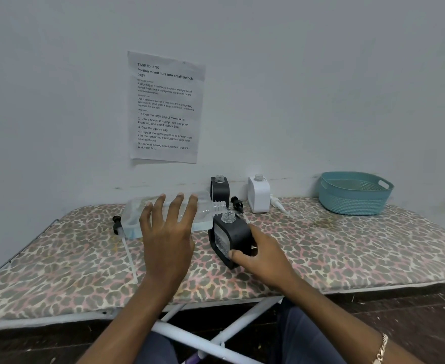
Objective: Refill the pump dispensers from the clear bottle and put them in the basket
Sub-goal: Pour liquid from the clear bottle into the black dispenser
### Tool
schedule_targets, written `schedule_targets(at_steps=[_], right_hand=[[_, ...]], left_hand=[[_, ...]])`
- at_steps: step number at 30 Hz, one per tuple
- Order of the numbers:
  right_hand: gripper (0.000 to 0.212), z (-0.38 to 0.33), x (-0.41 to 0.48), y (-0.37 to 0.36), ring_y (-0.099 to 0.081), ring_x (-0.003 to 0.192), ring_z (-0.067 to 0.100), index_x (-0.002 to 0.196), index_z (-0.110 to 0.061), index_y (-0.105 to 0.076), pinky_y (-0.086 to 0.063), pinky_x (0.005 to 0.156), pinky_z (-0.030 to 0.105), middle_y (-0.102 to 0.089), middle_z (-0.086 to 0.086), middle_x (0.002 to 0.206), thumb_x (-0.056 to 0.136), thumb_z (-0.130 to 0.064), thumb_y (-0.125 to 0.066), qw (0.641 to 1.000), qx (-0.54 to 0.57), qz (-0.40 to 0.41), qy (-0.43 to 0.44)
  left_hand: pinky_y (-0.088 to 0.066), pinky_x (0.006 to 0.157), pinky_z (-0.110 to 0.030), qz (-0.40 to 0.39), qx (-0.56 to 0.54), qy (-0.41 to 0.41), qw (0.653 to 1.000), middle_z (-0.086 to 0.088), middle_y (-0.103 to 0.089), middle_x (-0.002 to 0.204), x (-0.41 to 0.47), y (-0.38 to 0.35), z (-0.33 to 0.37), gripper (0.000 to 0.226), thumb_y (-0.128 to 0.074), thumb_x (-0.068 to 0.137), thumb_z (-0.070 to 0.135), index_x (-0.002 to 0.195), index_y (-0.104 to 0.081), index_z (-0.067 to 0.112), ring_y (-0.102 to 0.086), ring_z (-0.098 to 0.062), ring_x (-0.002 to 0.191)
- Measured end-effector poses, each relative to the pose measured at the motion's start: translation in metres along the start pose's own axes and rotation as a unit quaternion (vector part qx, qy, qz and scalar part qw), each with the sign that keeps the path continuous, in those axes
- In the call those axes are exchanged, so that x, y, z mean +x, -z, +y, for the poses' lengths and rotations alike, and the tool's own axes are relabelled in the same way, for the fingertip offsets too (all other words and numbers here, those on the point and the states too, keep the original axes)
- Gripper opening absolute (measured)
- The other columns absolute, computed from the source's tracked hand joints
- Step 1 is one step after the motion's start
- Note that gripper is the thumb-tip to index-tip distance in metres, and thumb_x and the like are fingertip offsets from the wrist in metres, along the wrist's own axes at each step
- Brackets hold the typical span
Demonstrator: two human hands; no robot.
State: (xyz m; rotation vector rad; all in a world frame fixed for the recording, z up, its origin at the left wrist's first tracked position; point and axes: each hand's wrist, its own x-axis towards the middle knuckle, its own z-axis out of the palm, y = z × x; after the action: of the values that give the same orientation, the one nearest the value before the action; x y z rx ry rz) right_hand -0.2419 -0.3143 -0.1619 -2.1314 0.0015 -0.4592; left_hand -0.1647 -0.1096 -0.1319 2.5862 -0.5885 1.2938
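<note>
The tilted black square pump dispenser (232,237), neck uncapped, is gripped low down by the right hand (266,258), thumb in front and fingers curled behind, on the leopard-print padded table (347,248). The clear plastic bottle (133,216) is held on its side by the left hand (169,232), fingers (190,208) spread across it, mouth at the dispenser's neck. Three dispensers are counted, with a second black dispenser (220,189) and a white dispenser (259,195) by the wall. Three loose pump heads are seen: a left black pump head (116,224), a rear black pump head (237,203) and a white pump head (277,203). One teal plastic basket (352,203) is set far right.
</note>
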Motion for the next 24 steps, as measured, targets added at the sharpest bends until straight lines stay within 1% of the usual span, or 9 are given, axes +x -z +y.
schedule_targets(at_steps=[5,11,15,20,24], right_hand=[[0.041,-0.0004,-0.0006,0.0003,-0.066,0.092,-0.003,0.124,-0.033,-0.059,-0.049,0.074,0.01,-0.072,-0.016,0.103,0.087,-0.031,-0.077,1.0,0.003,-0.001,0.001],[0.04,-0.0004,0.0004,-0.0001,-0.066,0.091,-0.001,0.124,-0.03,-0.061,-0.051,0.074,0.012,-0.073,-0.014,0.103,0.087,-0.031,-0.077,1.0,0.0,-0.001,0.0],[0.041,0.0001,0.0003,-0.0004,-0.066,0.091,-0.003,0.124,-0.03,-0.061,-0.05,0.073,0.01,-0.072,-0.015,0.104,0.087,-0.031,-0.077,1.0,0.001,0.001,0.0],[0.041,0.001,0.0003,-0.0005,-0.067,0.092,-0.001,0.125,-0.031,-0.06,-0.054,0.076,0.015,-0.073,-0.014,0.104,0.087,-0.032,-0.077,1.0,0.002,-0.001,0.0],[0.041,0.0005,0.0005,-0.0007,-0.067,0.093,-0.001,0.124,-0.033,-0.06,-0.055,0.076,0.016,-0.073,-0.015,0.104,0.087,-0.032,-0.077,1.0,0.002,-0.001,0.001]], left_hand=[[-0.036,0.112,-0.064,0.002,-0.001,0.001,1.0,-0.013,-0.065,0.141,0.0003,0.0001,0.0002,0.078,-0.075,0.072,-0.012,0.144,-0.062,0.016,-0.052,-0.046,0.137],[-0.035,0.113,-0.063,0.003,-0.001,-0.001,1.0,-0.013,-0.065,0.141,-0.0001,-0.0001,0.0001,0.079,-0.075,0.072,-0.012,0.144,-0.061,0.016,-0.052,-0.046,0.137],[-0.035,0.113,-0.063,0.004,-0.002,-0.001,1.0,-0.014,-0.065,0.141,0.0,-0.0002,0.0004,0.078,-0.074,0.072,-0.012,0.143,-0.062,0.016,-0.052,-0.046,0.137],[-0.035,0.113,-0.064,0.002,-0.005,0.0,1.0,-0.014,-0.065,0.141,0.0003,-0.0004,0.0001,0.079,-0.074,0.072,-0.013,0.144,-0.062,0.016,-0.052,-0.046,0.137],[-0.035,0.113,-0.064,0.0,-0.005,0.0,1.0,-0.014,-0.065,0.141,-0.0001,-0.0008,0.0006,0.079,-0.074,0.071,-0.013,0.143,-0.062,0.016,-0.052,-0.046,0.137]])
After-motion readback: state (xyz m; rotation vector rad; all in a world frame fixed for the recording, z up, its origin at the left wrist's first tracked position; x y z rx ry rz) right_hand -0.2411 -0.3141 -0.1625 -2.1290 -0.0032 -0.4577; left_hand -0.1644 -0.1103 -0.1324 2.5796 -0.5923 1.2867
